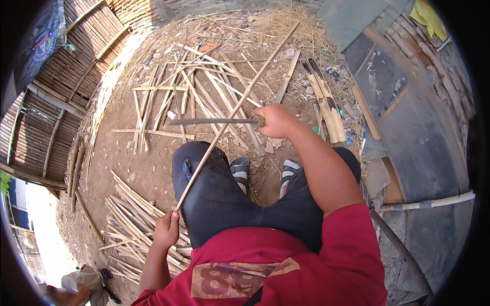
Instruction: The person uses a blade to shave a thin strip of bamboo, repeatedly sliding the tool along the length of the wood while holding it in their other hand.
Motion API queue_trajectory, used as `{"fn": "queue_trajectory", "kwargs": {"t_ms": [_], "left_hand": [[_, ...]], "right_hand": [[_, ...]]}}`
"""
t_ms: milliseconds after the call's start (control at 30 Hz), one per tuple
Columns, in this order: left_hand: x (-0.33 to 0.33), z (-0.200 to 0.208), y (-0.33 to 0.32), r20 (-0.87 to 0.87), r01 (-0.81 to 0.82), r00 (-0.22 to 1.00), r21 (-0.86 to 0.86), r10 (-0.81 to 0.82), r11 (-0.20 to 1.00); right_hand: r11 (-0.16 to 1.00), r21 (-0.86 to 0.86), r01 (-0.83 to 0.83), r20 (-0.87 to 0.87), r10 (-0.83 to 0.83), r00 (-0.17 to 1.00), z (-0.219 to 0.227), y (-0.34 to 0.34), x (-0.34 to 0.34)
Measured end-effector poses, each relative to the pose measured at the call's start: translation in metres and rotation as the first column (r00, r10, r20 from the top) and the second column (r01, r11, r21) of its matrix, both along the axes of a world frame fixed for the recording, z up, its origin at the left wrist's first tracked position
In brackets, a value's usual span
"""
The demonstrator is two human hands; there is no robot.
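Observation:
My left hand (167, 229) is closed round the lower end of a long thin bamboo strip (214, 140), which slants up and away to the right across my left thigh. In my right hand (278, 121) is the handle of a long-bladed knife (212, 121). Its dark blade points left and crosses the strip just beyond my knees; whether blade and strip touch, I cannot tell. Many loose bamboo strips (204, 97) lie crisscrossed on the ground ahead. Another heap of strips (133, 222) lies beside my left leg, partly hidden by my left forearm.
Split bamboo pieces (326, 104) lie ahead on the right. Dark flat sheets (408, 127) and a pale pole (434, 201) are along the right side. A bamboo slat wall (56, 117) stands at left. Another person (84, 285) is at the lower left. Straw (286, 28) covers the far ground.

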State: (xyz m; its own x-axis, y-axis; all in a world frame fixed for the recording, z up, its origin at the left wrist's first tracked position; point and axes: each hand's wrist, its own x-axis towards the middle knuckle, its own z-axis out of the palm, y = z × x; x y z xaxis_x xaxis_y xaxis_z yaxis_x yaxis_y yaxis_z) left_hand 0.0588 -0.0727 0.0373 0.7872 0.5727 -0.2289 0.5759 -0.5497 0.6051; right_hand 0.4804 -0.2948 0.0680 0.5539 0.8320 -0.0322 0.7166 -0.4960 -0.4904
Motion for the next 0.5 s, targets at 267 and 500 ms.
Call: {"fn": "queue_trajectory", "kwargs": {"t_ms": [267, 500], "left_hand": [[-0.011, -0.018, 0.011, 0.066, 0.016, 0.998, -0.253, 0.001, 0.967], [0.014, 0.003, 0.027, -0.093, -0.02, 0.995, -0.573, -0.042, 0.819]], "right_hand": [[0.98, 0.184, -0.074, 0.223, 0.031, 0.974, 0.004, 0.009, -0.023], [0.997, -0.039, -0.06, 0.097, 0.064, 0.993, -0.014, 0.012, -0.002]]}}
